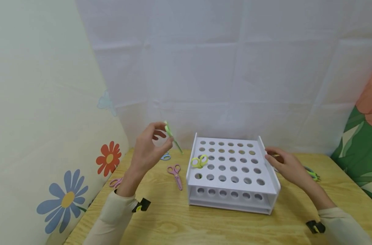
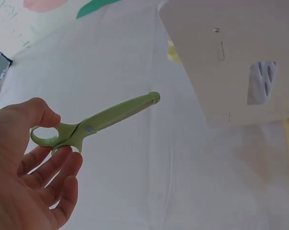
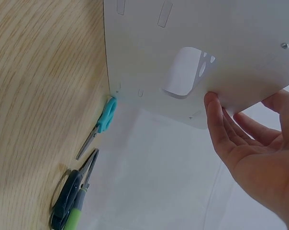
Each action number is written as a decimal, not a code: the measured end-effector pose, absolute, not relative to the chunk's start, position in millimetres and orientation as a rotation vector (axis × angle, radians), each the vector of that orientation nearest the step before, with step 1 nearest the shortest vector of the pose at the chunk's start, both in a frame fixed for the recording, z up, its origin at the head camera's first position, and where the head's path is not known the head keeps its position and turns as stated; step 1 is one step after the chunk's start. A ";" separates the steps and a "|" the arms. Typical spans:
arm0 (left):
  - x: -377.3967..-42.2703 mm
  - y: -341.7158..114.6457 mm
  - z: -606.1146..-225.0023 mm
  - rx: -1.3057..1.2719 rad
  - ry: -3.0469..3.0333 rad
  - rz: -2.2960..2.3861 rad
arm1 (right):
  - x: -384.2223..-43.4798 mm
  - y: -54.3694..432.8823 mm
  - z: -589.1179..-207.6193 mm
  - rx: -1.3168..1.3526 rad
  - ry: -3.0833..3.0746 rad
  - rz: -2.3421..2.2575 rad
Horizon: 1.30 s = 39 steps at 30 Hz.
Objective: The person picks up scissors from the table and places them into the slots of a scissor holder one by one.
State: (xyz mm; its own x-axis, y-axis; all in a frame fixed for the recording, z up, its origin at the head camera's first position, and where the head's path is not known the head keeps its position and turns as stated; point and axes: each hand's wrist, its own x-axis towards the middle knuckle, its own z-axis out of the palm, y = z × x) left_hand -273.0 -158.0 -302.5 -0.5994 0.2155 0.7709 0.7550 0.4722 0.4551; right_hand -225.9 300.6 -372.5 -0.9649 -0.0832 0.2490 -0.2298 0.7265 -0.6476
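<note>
My left hand [image 1: 147,146] pinches a pair of light green scissors [image 2: 113,116] by the handle loops, thumb on one side and fingertips on the other. They are raised left of a white two-tier rack [image 1: 231,186] with rows of round holes, the blade end slanting down toward it. Yellow-green scissors [image 1: 199,161] stand in a hole near the rack's left side, loops above the top board. My right hand [image 1: 285,166] grips the edge of the rack's right side panel [image 3: 139,62], its thumb against the outer face.
Pink scissors [image 1: 175,177] lie left of the rack, blue scissors [image 1: 165,156] behind them, another pink pair [image 1: 115,183] by the left wrist. Right of the rack are teal scissors [image 3: 106,117] and a dark-handled pair [image 3: 68,194] beside a green-handled one. A white cloth [image 1: 204,68] hangs behind.
</note>
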 end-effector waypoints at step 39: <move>-262.1 -127.2 -320.5 -1.452 -2.392 -0.789 | -226.7 303.0 -373.0 0.256 -2.719 1.060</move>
State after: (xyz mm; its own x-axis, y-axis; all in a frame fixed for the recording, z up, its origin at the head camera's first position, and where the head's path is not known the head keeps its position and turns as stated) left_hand -262.1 -127.2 -320.5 -0.4807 0.7476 0.4583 0.8736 0.3626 0.3246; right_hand -226.7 303.0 -373.0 -0.9625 -0.0839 0.2580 -0.2364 0.7259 -0.6459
